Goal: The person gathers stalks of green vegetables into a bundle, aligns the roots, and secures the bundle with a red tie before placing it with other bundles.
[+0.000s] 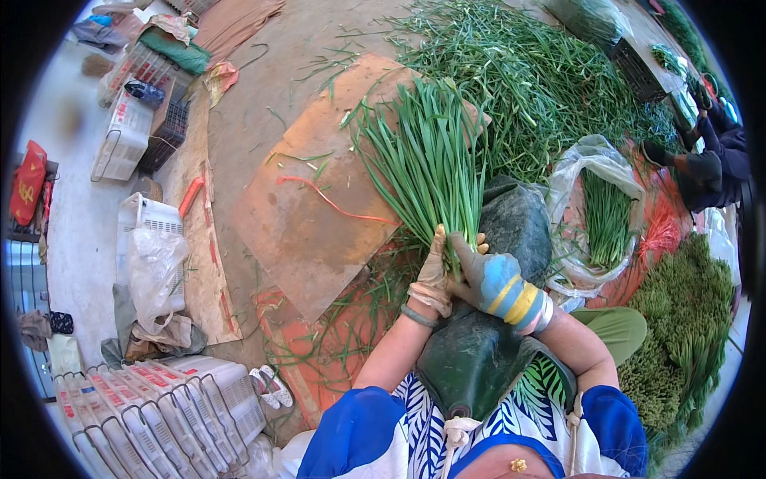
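A thick bunch of long green chives (pixel 435 160) fans out away from me over a flat brown board (pixel 295 231). Both hands close around its pale stem ends. My left hand (pixel 431 281), in a tan glove, grips the stems from the left. From the right my right hand (pixel 496 281), in a grey, blue and yellow glove, wraps the same stems, its thumb lying across them. A thin red strip (pixel 323 194) lies loose on the board beside the leaves. Beneath my hands a dark green apron (pixel 471 359) covers my lap.
Beyond the board spreads a large heap of loose chives (pixel 542 88). At right are a clear plastic bag (pixel 561 188) holding chives, red plastic twine (pixel 661 231) and stacked green bundles (pixel 678 335). White crates (pixel 152 415) stand lower left. Another person (pixel 714 156) is at the right edge.
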`<state>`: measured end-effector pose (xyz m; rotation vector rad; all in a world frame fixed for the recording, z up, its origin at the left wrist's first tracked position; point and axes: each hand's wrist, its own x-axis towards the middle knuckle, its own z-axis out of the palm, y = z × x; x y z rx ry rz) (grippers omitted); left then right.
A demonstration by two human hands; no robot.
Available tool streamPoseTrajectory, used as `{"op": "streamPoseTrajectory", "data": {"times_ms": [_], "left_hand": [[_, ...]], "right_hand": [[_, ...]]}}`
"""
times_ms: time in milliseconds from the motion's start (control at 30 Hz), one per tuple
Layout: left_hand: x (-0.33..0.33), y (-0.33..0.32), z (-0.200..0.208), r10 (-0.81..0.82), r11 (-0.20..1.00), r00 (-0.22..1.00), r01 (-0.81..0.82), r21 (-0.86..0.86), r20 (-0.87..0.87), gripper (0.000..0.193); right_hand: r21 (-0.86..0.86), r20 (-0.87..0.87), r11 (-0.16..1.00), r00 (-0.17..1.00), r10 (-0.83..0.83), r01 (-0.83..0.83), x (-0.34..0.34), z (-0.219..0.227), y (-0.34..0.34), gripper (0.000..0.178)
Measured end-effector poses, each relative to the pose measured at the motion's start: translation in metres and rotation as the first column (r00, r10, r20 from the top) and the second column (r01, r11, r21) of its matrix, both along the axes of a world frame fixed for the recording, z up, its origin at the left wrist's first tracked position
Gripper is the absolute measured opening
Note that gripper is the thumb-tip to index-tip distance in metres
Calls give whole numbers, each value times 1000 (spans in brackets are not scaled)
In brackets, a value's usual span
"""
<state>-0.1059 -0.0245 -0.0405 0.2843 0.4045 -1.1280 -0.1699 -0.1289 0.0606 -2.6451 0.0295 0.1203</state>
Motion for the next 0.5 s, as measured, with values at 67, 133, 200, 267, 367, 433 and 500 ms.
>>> {"op": "streamPoseTrajectory", "data": {"times_ms": [67,133,200,267,367,433,500], "left_hand": [[0,-3,-3,13,996,994,-22,87,106,70],[1,-1,-7,33,999,995,-36,32,90,63],[2,0,3,43,999,989,-42,-8,144,59],[2,-2,2,64,998,994,-65,14,94,53],[0,-4,10,91,995,986,-96,27,141,51],[0,-4,5,69,998,991,-69,-4,114,49],[0,-2,6,64,997,993,-68,36,95,46]], "right_hand": [[37,59,997,996,-74,72,-5,-16,-6,68],[290,175,954,976,-130,75,-7,-20,-18,58],[564,147,815,955,-259,135,0,-13,-28,55],[777,-168,529,922,-350,342,-3,-1,-30,52],[823,-48,504,916,-399,262,-2,-2,-27,54],[923,-39,319,875,-483,217,2,-7,-21,53],[982,-8,155,841,-541,109,3,-12,-18,51]]}}
